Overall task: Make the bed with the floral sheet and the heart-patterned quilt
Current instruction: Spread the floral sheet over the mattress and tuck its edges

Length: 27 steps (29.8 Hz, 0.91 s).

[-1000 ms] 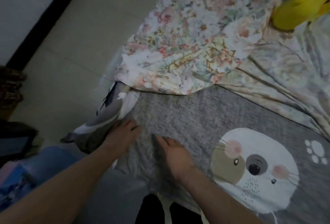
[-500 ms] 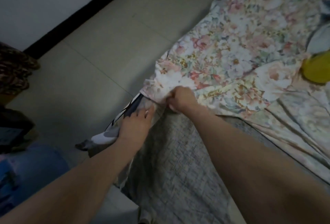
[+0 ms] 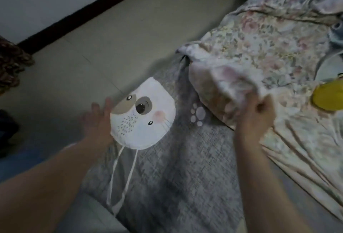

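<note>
Floral sheet [image 3: 259,47] comes up off the bed

Right hand [image 3: 254,115], newly clenched on its edge, lifts; left hand [image 3: 98,121] spreads on the grey cover [image 3: 176,186].

We take the animal-face cover [image 3: 167,167] as our landmark. To its right the floral sheet [image 3: 269,50] lies bunched on the bed, its near edge overlapping the cover. Our right hand [image 3: 255,115] sits at that edge; our left hand [image 3: 98,119] at the cover's left edge. Farther right, a plush toy [image 3: 328,98] lies on the sheet. Left of the cover is the floor [image 3: 78,76].
</note>
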{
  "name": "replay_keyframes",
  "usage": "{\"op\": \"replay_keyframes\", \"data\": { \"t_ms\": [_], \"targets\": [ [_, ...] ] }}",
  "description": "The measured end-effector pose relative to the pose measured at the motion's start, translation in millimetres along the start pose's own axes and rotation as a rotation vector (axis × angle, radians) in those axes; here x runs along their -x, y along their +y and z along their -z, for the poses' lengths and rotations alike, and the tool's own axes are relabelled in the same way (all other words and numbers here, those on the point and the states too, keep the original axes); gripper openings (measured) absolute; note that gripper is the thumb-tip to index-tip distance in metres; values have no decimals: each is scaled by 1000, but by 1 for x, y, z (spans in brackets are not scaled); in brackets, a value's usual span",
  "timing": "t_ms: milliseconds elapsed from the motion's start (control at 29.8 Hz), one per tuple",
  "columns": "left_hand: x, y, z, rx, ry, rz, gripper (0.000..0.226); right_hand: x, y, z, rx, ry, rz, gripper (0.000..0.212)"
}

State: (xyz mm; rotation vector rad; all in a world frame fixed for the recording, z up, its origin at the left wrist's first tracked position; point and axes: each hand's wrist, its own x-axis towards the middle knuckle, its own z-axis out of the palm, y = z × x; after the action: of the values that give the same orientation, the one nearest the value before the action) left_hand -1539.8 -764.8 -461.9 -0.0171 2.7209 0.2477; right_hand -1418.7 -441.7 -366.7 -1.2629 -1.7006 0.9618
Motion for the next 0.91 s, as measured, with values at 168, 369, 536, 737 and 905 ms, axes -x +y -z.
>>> {"op": "replay_keyframes", "data": {
  "t_ms": [168, 369, 536, 737, 905],
  "targets": [
    [-13, 72, 5, 489, 35, -89, 40, 118, -21, -52, 99, -852, 573, 19],
    [-52, 51, 28, 729, 307, 85, 40, 176, 17, -40, 396, -1725, 483, 60],
    [-4, 85, 3, 296, 151, -588, 71, 139, 55, -4, 372, -1339, 346, 51],
    [72, 130, -72, -407, -341, -1027, 94, 33, 97, 28, 920, -1002, 542, 64],
    [76, 132, -69, -619, -509, -1056, 45, -16, 100, 17, 1282, -1162, 644, 63]
  ]
}}
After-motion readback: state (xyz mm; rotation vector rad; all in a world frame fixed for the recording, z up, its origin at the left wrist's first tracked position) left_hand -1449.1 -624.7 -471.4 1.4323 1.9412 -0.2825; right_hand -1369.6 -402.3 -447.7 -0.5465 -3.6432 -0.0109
